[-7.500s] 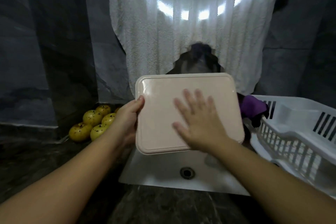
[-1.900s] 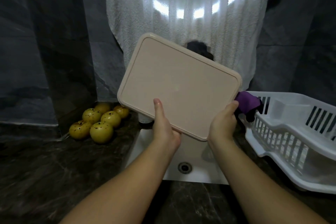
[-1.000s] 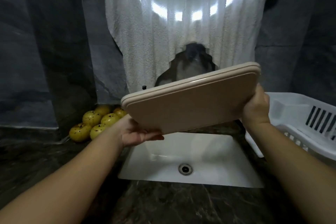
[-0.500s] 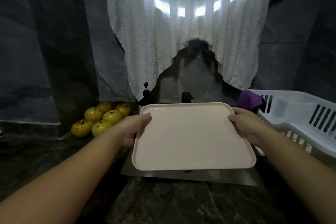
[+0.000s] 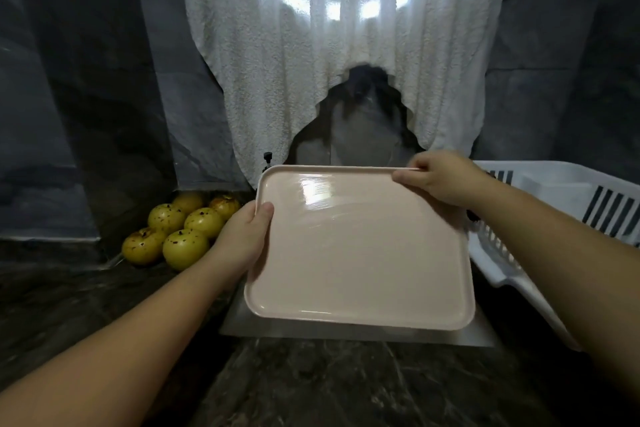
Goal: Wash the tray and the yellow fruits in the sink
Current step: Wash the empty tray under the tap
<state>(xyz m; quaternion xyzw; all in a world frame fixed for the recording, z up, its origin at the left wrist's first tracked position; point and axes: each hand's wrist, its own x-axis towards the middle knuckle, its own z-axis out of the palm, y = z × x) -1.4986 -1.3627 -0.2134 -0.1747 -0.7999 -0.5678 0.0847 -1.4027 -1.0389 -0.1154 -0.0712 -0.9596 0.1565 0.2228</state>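
We grip the tray [image 5: 360,253] with our left hand [image 5: 242,239] and right hand [image 5: 440,177] over the sink [image 5: 346,334], apparently mid-wash; next it needs racking, then the yellow fruits [image 5: 180,229].

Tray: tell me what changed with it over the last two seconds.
The tray was flipped from underside-up and tilted to face-up, roughly level over the sink. The left hand shifted to its left edge, the right hand to the far right corner. The fruits and rack stayed put.
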